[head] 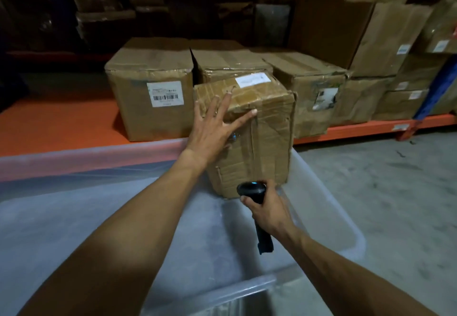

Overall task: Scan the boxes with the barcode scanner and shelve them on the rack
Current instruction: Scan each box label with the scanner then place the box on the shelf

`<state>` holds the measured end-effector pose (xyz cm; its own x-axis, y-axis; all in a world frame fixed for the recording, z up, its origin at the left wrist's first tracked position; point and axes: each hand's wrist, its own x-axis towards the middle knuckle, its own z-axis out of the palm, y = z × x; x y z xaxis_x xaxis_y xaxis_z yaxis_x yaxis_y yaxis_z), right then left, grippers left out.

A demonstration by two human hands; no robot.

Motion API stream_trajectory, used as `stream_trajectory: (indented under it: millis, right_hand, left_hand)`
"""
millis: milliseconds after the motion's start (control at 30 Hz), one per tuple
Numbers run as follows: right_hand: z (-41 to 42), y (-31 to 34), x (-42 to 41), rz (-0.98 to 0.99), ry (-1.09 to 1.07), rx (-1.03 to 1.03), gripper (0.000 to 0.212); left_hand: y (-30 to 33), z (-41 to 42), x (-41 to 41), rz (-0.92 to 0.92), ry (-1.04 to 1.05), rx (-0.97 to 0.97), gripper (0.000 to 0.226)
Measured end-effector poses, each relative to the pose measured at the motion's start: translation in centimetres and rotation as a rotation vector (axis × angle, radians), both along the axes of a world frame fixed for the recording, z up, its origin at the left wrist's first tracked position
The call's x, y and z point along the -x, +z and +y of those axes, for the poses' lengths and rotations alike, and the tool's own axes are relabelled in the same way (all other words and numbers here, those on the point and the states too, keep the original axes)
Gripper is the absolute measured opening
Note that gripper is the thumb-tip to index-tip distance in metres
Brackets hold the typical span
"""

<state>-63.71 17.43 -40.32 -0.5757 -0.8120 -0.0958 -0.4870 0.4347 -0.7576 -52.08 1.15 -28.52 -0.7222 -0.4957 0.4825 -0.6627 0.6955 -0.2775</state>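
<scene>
Left hand [210, 130] flat, fingers spread; right hand [268, 210] fisted, arm extended.

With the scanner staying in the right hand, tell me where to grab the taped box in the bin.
Take the taped box at its top near edge, from the left, where the left hand already lies flat. It stands tall in the clear bin, its right side near the bin's wall, and the right hand holds the scanner.

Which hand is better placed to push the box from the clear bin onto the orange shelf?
Left. The left hand lies spread on the box, while the right hand is closed around the barcode scanner.
</scene>
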Motion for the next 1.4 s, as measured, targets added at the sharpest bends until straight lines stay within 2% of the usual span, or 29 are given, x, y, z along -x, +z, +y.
stream_trajectory:
  millis: [67,467,700,767,800,900,967,1000,1033,1133,1200,1300,1367,1400]
  right_hand:
    - [-0.7,-1.3,0.1,0.033,-0.018,-0.062,0.069]
    - [-2.3,-5.1,0.6,-0.019,0.019,-0.373,0.064]
    - [-1.7,-4.8,0.9,-0.033,0.057,-0.492,0.075]
    - [-1.6,-2.6,1.2,0.023,0.011,-0.398,0.070]
    - [-1.5,-1.0,1.3,0.079,-0.061,-0.286,0.059]
    - [-1.6,5.7,2.5,0.098,-0.381,0.240,0.033]
    - [-2.3,10.8,3.9,0.094,-0.471,0.512,0.038]
    - [-2.9,13.1,4.8,0.085,-0.455,0.571,0.046]
    - [-3.7,15.2,5.7,0.072,-0.412,0.563,0.054]
    - [-5.6,19.2,8.0,0.056,-0.266,0.310,0.078]
    - [-5.9,19.9,9.1,0.058,-0.167,0.177,0.086]
    - [-5.2,19.5,10.7,0.121,-0.069,0.000,0.099]
    - [-4.5,19.7,11.6,0.182,-0.023,-0.104,0.104]
    - [-4.3,20.0,12.0,0.201,0.006,-0.128,0.105]
  left_hand:
    - [-0.1,-0.3,0.2,0.010,-0.009,0.004,0.108]
    - [-0.4,-0.6,0.7,0.050,-0.022,0.002,0.108]
    - [-0.8,-0.4,0.6,0.064,-0.048,0.000,0.109]
    - [-1.0,-0.3,0.6,0.065,-0.053,0.000,0.110]
    - [-1.0,-0.2,0.5,0.064,-0.050,0.002,0.111]
    - [-0.9,0.3,0.7,0.050,-0.028,0.002,0.115]
    - [-1.2,0.9,1.0,0.053,-0.022,-0.005,0.113]
    - [-1.4,1.3,1.1,0.066,-0.026,-0.006,0.111]
    - [-1.7,1.8,1.3,0.081,-0.035,-0.009,0.107]
    - [-2.1,3.7,2.1,0.132,-0.115,-0.006,0.097]
    - [-2.4,5.0,2.6,0.197,-0.202,0.026,0.082]
    - [-2.5,6.3,2.8,0.490,-0.332,-0.018,0.064]
    - [-1.3,6.3,3.0,0.745,-0.311,-0.215,0.066]
    - [-0.3,6.2,3.0,0.846,-0.236,-0.339,0.070]
